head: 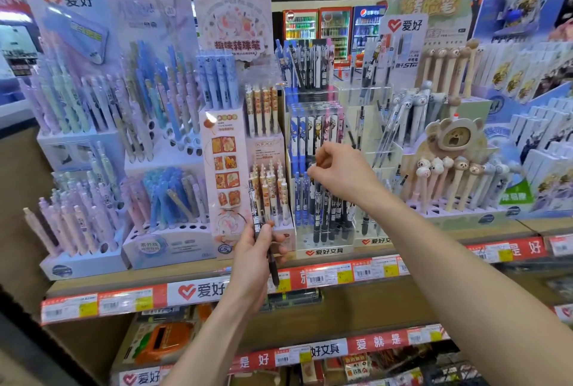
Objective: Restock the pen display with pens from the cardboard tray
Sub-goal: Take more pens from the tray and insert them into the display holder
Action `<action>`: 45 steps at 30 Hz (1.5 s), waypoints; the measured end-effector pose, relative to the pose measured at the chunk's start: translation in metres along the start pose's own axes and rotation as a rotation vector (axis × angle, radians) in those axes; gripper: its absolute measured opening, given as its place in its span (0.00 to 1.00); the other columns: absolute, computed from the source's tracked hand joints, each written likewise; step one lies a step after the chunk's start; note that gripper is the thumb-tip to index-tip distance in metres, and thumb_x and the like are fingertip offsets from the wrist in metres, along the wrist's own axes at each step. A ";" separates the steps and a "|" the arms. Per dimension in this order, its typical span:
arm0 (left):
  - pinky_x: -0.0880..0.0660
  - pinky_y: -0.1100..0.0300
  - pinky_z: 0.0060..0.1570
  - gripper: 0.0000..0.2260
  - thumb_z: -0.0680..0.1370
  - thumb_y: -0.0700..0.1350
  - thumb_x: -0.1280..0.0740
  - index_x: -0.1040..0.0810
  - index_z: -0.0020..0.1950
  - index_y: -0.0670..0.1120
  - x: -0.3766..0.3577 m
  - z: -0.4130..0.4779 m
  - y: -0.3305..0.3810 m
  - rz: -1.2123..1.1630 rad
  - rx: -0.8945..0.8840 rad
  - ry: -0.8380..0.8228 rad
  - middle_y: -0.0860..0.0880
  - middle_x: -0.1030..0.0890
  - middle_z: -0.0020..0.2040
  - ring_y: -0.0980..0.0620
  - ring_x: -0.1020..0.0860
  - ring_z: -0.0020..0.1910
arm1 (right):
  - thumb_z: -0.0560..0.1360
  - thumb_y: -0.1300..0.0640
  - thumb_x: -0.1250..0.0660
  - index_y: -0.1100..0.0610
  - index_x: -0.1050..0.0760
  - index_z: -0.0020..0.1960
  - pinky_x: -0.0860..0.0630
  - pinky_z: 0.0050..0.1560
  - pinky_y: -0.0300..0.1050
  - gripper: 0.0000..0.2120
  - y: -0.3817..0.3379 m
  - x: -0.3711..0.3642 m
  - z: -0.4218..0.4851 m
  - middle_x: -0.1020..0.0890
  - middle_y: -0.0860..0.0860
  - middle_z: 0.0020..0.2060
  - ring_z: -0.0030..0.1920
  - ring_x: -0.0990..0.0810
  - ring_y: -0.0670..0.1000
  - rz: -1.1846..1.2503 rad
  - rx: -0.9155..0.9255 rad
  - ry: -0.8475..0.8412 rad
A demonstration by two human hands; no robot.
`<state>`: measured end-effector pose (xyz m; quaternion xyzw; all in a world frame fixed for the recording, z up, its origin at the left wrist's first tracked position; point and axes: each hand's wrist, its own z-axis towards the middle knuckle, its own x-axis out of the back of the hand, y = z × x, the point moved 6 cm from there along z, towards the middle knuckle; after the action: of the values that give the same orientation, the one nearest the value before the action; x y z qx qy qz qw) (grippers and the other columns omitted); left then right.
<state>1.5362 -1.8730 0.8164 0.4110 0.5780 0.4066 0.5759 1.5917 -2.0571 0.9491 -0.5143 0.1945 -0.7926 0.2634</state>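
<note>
A white pen display with rows of holes stands on the top shelf at centre, holding several black and blue pens. My right hand is above its lower tier, fingers pinched on the top of one black pen standing there. My left hand is lower and to the left, in front of the shelf edge, closed around a small bunch of black pens held upright. The cardboard tray is not in view.
Other pen displays crowd the shelf: pastel ones at the left, a food-print one beside my left hand, animal-topped pens at the right. Red price strips line the shelf edge. Lower shelves hold packaged goods.
</note>
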 end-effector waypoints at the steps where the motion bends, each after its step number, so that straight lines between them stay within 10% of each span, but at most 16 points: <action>1: 0.25 0.53 0.41 0.09 0.85 0.45 0.43 0.24 0.60 0.46 0.000 0.000 0.000 -0.004 0.001 -0.004 0.49 0.20 0.38 0.50 0.23 0.37 | 0.73 0.54 0.29 0.53 0.23 0.46 0.18 0.47 0.55 0.04 0.000 0.000 0.001 0.18 0.47 0.38 0.41 0.17 0.50 -0.017 -0.005 0.008; 23: 0.25 0.52 0.40 0.09 0.85 0.45 0.42 0.24 0.60 0.46 0.002 0.004 -0.007 -0.032 0.022 -0.010 0.47 0.20 0.39 0.49 0.23 0.37 | 0.72 0.57 0.32 0.53 0.23 0.46 0.18 0.42 0.50 0.03 0.013 0.001 0.007 0.17 0.49 0.37 0.40 0.17 0.51 -0.167 -0.104 -0.062; 32: 0.25 0.51 0.43 0.09 0.85 0.45 0.43 0.25 0.61 0.46 0.003 0.005 -0.006 -0.028 0.024 -0.017 0.47 0.20 0.39 0.48 0.23 0.38 | 0.74 0.53 0.26 0.55 0.17 0.50 0.20 0.55 0.52 0.07 0.019 -0.003 0.010 0.15 0.49 0.53 0.49 0.17 0.49 -0.129 -0.106 -0.144; 38: 0.24 0.52 0.41 0.09 0.85 0.45 0.42 0.25 0.61 0.46 0.002 0.003 -0.006 -0.041 0.020 -0.020 0.47 0.20 0.39 0.49 0.23 0.37 | 0.77 0.52 0.29 0.55 0.15 0.52 0.22 0.41 0.44 0.08 0.018 -0.001 0.011 0.14 0.49 0.46 0.32 0.21 0.45 -0.144 -0.085 -0.171; 45: 0.24 0.53 0.41 0.10 0.85 0.44 0.41 0.23 0.61 0.45 0.001 0.001 -0.003 -0.033 0.019 -0.006 0.49 0.20 0.38 0.51 0.23 0.37 | 0.77 0.53 0.29 0.55 0.19 0.58 0.20 0.55 0.48 0.11 0.018 0.000 0.011 0.16 0.48 0.51 0.46 0.17 0.47 -0.102 -0.064 -0.171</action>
<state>1.5373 -1.8727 0.8134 0.4082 0.5868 0.3901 0.5804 1.6053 -2.0718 0.9428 -0.5976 0.1700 -0.7516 0.2217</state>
